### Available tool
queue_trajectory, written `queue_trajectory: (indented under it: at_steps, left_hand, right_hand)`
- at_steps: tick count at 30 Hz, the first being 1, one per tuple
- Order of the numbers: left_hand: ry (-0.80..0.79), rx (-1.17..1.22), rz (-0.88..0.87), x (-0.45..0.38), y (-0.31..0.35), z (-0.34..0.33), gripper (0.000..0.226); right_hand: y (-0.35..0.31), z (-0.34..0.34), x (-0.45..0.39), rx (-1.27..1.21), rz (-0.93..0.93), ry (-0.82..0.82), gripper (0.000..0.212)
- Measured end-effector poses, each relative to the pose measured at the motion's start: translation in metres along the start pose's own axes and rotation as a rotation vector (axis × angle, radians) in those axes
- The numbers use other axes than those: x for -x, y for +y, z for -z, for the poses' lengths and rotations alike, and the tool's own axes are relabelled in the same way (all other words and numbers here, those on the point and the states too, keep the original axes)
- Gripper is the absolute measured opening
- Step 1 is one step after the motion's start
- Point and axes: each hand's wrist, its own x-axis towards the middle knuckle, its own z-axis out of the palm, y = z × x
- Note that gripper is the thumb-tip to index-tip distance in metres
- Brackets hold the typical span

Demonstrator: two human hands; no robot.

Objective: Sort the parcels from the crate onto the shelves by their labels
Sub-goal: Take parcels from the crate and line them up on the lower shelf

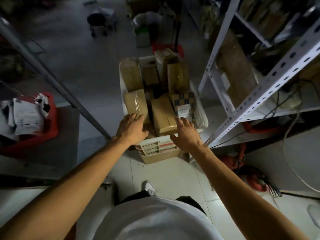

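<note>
Head view: brown parcels (162,116) packed in a white crate (201,116) directly ahead of both hands. Left hand (132,127), fingers straight and relaxed, lies on the nearest left parcel (136,103); right hand (185,134), fingers spread, reaches over the crate's near rim beside a labelled checkered parcel (184,104). White shelving (259,90) stands right of the right hand.

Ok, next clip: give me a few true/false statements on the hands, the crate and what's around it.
1. Both hands reach over the white crate. True.
2. The left hand lifts a parcel clear of the crate. False: it lies flat on a brown parcel inside.
3. The crate holds several brown parcels. True.
4. The right hand grips the shelf post. False: it is open beside the checkered parcel.
5. A red bin sits to the left. True.
</note>
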Motion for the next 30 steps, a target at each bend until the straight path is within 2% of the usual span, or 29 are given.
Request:
queue_trajectory:
  at_steps: [8,12,19,23,30]
  left_hand:
    - [-0.031,0.057,0.059,-0.039,-0.055,0.018,0.068]
    - [-0.045,0.120,0.110,-0.063,-0.076,0.017,0.070]
    - [-0.093,0.162,0.232,-0.102,-0.094,0.014,0.068]
    - [-0.123,0.205,0.241,-0.129,-0.106,0.011,0.063]
    - [-0.180,0.216,0.205,-0.196,-0.128,0.013,0.061]
  right_hand:
    - [-0.049,-0.002,-0.063,-0.027,0.035,-0.091,0.076]
    - [-0.056,0.000,-0.106,-0.060,-0.005,-0.163,0.077]
    - [-0.067,0.006,-0.173,-0.167,0.033,-0.209,0.070]
    - [-0.078,0.001,-0.205,-0.153,0.014,-0.268,0.074]
    - [-0.090,-0.011,-0.261,-0.058,-0.011,-0.264,0.072]
